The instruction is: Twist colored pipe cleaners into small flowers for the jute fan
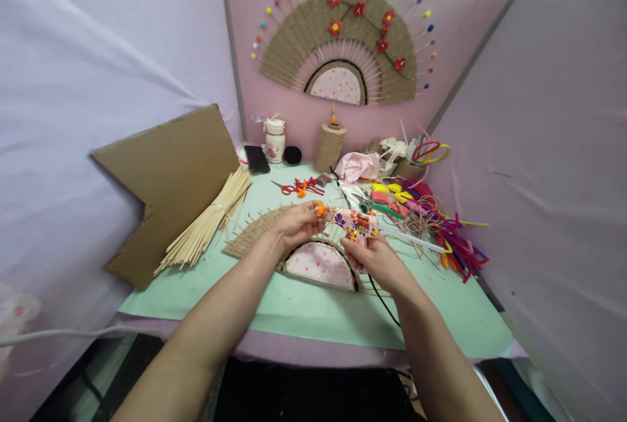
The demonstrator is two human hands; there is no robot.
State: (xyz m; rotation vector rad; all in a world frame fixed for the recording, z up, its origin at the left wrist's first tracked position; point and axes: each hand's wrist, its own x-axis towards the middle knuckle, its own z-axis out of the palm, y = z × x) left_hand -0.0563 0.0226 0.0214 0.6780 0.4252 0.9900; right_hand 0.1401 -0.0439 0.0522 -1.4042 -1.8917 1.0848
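Observation:
My left hand [300, 223] pinches a small orange piece [321, 209] above the table. My right hand [375, 259] is wrapped round a glue gun [355, 221] with a floral pattern; its tip is close to the orange piece, and whether they touch is too small to tell. A white glue stick [414, 239] sticks out of its back, and a black cord hangs below. Beneath both hands lies a woven fan [257, 232] with a pink dotted half circle [321, 263] edged in black.
Bundled thin sticks [208, 219] and cardboard [171, 180] stand left. Behind are red scissors [287, 189], a twine spool [330, 147], a white bottle [275, 141] and a phone [257, 159]. Coloured pipe cleaners [455, 239] lie right. A decorated fan [294, 40] hangs on the back wall.

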